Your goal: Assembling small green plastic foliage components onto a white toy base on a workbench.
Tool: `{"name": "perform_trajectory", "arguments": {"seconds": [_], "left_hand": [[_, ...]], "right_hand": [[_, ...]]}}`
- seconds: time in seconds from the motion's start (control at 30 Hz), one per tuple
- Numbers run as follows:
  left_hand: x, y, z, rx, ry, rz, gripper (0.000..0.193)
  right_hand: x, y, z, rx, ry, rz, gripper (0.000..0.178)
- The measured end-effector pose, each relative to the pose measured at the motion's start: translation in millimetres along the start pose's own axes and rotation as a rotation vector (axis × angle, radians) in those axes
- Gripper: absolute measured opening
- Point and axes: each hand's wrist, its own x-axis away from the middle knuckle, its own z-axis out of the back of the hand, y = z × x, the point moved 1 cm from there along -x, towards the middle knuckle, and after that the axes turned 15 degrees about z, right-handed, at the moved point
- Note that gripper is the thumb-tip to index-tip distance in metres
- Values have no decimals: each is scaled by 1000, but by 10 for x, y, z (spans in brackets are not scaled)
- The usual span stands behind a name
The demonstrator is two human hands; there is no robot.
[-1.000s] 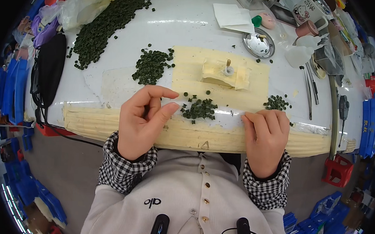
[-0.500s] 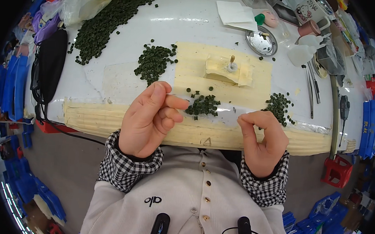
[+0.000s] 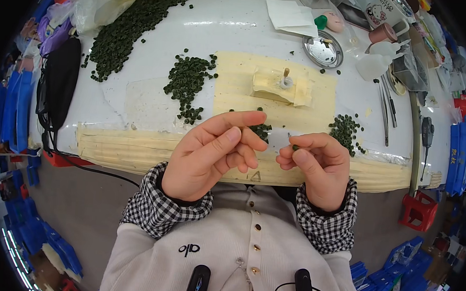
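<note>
Over the table's front edge, my left hand [image 3: 205, 157] has its index finger stretched out, while the thumb presses on the curled middle finger; what it pinches, if anything, is hidden. Just to the right, my right hand [image 3: 325, 167] pinches a small dark green round piece [image 3: 296, 148] between thumb and fingers. Behind my left hand lies a small pile of such pieces [image 3: 260, 131], partly covered. Another pile [image 3: 345, 132] is right of my right hand. Farther back stands a tape-wrapped yellowish block [image 3: 279, 89] with a short upright peg [image 3: 286, 74] on it.
More dark green pieces form a heap [image 3: 189, 79] at the left and a larger one [image 3: 125, 37] behind it. Tweezers [image 3: 387, 109], a round metal dish [image 3: 324, 51], white paper [image 3: 290, 17] and a plastic bottle [image 3: 375, 62] are at the right and back.
My left hand has moved right, toward the right hand, and now covers part of the middle pile. My right hand has turned, showing the dark green piece between its fingers.
</note>
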Motion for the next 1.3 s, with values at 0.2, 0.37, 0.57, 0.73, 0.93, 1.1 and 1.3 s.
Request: {"name": "perform_trajectory", "arguments": {"seconds": [0.2, 0.37, 0.57, 0.73, 0.93, 1.1, 1.3], "left_hand": [[-67, -95, 162, 78, -220, -4, 25], [-83, -131, 116, 43, -129, -13, 18], [-64, -111, 126, 107, -187, 21, 22], [-76, -113, 100, 104, -140, 12, 22], [-75, -121, 125, 129, -184, -8, 21], [-87, -160, 127, 27, -128, -135, 22], [-47, -156, 67, -151, 8, -267, 22]], "right_hand": [[9, 71, 4, -107, -41, 31, 21], [17, 70, -42, -74, -44, 39, 20], [15, 47, -118, 101, -40, 99, 17], [-40, 46, -124, 417, -106, 348, 18], [-77, 10, -158, 575, -130, 458, 19], [-88, 7, -191, 569, -135, 446, 19], [-77, 59, -201, 522, -120, 403, 20]]}}
